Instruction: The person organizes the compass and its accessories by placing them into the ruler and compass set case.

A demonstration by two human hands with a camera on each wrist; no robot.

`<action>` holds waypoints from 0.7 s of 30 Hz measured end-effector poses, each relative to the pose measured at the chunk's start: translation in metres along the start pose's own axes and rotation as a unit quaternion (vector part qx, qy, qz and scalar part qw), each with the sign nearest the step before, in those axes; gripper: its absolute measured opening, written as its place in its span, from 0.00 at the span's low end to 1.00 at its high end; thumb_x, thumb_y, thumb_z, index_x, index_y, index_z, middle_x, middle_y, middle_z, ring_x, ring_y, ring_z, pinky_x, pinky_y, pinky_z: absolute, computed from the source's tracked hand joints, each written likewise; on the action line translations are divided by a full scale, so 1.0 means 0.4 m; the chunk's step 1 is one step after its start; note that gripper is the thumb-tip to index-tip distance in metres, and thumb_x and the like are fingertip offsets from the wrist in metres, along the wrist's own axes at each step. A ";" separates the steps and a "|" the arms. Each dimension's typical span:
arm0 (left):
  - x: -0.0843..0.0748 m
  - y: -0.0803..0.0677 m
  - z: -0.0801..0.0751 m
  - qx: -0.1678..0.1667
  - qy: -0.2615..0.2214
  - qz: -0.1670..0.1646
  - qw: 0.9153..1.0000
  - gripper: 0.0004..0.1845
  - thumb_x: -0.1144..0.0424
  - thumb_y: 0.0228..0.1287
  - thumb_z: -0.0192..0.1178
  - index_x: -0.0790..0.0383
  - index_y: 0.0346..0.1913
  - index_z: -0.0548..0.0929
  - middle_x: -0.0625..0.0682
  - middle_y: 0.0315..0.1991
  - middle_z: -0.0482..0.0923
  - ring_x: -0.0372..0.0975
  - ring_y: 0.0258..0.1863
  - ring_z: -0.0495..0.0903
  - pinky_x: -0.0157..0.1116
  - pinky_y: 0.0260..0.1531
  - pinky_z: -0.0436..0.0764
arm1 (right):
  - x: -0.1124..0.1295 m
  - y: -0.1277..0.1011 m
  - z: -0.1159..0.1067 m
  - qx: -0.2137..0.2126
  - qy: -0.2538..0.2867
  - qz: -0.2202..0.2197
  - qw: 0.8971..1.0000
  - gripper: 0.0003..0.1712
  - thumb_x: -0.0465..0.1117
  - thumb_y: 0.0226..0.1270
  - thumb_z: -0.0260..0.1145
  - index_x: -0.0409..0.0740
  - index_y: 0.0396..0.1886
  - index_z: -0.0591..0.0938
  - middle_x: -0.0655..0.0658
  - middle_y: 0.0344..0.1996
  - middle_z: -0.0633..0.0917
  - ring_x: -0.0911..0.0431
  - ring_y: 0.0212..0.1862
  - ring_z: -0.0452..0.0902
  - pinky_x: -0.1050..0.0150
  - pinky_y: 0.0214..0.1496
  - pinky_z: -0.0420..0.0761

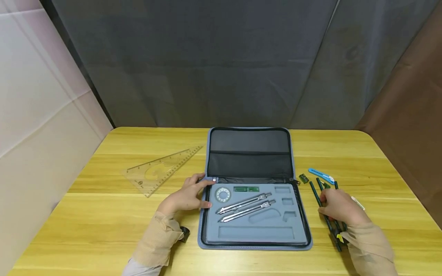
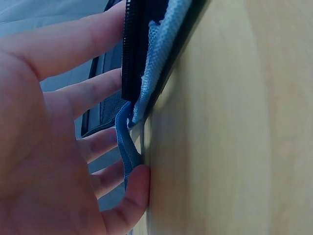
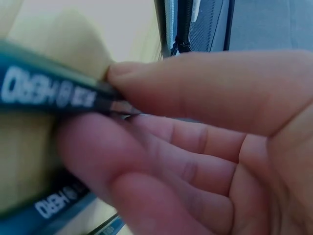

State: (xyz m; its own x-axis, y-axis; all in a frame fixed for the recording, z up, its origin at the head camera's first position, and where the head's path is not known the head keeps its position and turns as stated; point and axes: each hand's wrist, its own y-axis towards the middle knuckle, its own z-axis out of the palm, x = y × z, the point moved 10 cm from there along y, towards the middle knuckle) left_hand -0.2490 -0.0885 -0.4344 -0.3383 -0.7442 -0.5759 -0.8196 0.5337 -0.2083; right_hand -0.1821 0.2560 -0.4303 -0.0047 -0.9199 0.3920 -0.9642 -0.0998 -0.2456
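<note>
An unzipped grey-blue case [image 1: 255,247] lies open on the table, its foam tray holding two silver compasses [image 1: 243,204], a ring-shaped white disc [image 1: 223,194] and a small green box [image 1: 246,189]. Against the case's left edge rests my left hand [image 1: 184,197], fingers spread. In the left wrist view a fabric loop [image 2: 128,147] lies by its little finger. To the right of the case, my right hand [image 1: 342,207] pinches a dark green pencil [image 3: 44,83] marked HERO between thumb and finger. Other pencils [image 1: 336,185] lie under that hand, partly hidden.
A clear set square [image 1: 141,184] lies left of the case. Beyond the right hand are a light-blue utility knife [image 1: 321,175], a green sharpener [image 1: 304,178] and a white eraser-like piece [image 1: 358,203]. The tray has several vacant recesses.
</note>
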 end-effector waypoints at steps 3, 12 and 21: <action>0.001 -0.002 0.002 0.002 -0.002 -0.005 1.000 0.33 0.55 0.52 0.66 0.51 0.63 0.68 0.60 0.69 0.46 0.56 0.65 0.48 0.56 0.58 0.57 | 0.009 -0.002 -0.002 0.000 -0.001 -0.012 1.000 0.08 0.32 0.52 0.65 0.33 0.30 0.76 0.49 0.11 0.73 0.59 0.14 0.68 0.61 0.25 0.69; -0.001 0.002 0.002 0.005 0.003 -0.002 1.000 0.33 0.54 0.53 0.65 0.50 0.63 0.67 0.60 0.69 0.46 0.56 0.65 0.49 0.56 0.58 0.58 | 0.045 -0.023 -0.053 -0.039 -0.029 -0.027 0.998 0.11 0.33 0.53 0.64 0.34 0.37 0.77 0.50 0.13 0.71 0.58 0.15 0.61 0.64 0.20 0.62; 0.001 0.000 0.003 0.008 0.007 -0.003 1.000 0.33 0.54 0.53 0.65 0.49 0.63 0.67 0.60 0.69 0.46 0.55 0.65 0.48 0.55 0.58 0.58 | 0.137 -0.062 -0.104 -0.126 -0.093 -0.085 0.984 0.13 0.34 0.50 0.67 0.37 0.38 0.79 0.55 0.13 0.70 0.62 0.15 0.61 0.66 0.19 0.62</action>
State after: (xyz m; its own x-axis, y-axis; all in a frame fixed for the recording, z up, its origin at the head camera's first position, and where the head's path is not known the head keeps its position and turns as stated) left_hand -0.2484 -0.0884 -0.4355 -0.3405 -0.7530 -0.5631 -0.8137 0.5361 -0.2249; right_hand -0.1696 0.2239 -0.3659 0.1883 -0.9539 0.2335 -0.9821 -0.1827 0.0458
